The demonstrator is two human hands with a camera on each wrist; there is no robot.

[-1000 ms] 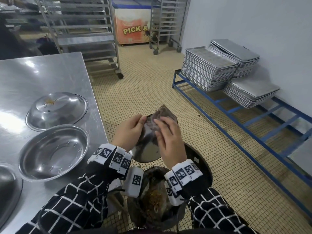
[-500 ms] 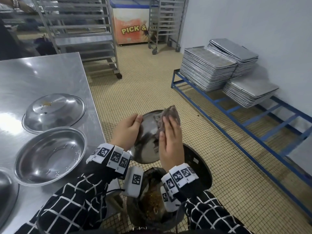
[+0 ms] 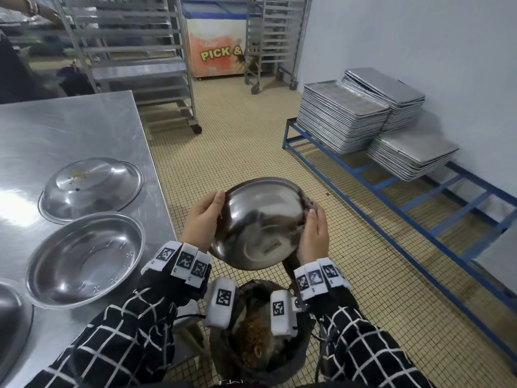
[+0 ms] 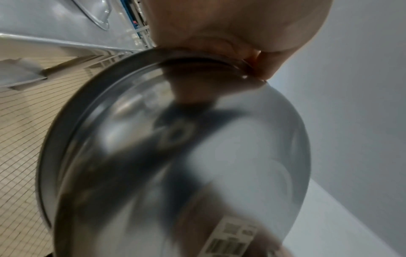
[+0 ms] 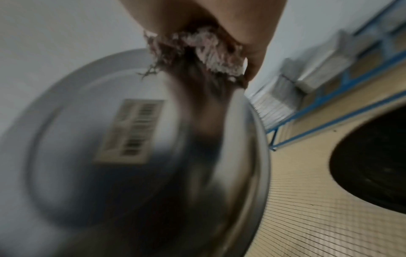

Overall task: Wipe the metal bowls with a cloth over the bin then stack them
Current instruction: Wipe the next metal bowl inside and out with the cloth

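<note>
Bowl (image 3: pixel 258 224) is held between both hands directly above the bin (image 3: pixel 291 362), underside turned up toward the head camera; the barcode sticker (image 3: pixel 271 247) on its base is visible. It tilts, far rim high, near rim low.

Left hand (image 3: pixel 202 219) grips the left rim, thumb curled over the edge. Right hand (image 3: pixel 314 233) is on the right rim, fingers curled around the cloth (image 5: pixel 204 50) and pressing it against the bowl edge. From the right wrist view the cloth is bunched in the palm and touches the rim; most of it is hidden in the head view.

Key relation: the counter (image 3: pixel 70 130) lies to the left of the hands, so the left hand is the nearer one for a set-down. On it there's an upside-down bowl (image 3: pixel 91 187) at the back, an upright bowl (image 3: pixel 86 256) just in front of it, and a third bowl (image 3: pixel 11 326) cut off at the frame edge. My guess: the upside-down bowl is the stack target, and the held bowl already faces the same way.

Path left looks free, only the counter edge to clear. Bin below holds brown waste. Blue rack (image 3: pixel 405 191) with trays (image 3: pixel 341 119) stands well apart on the right, not in the way. Wipe state of the underside: cannot tell, wrist views are blurred.
</note>
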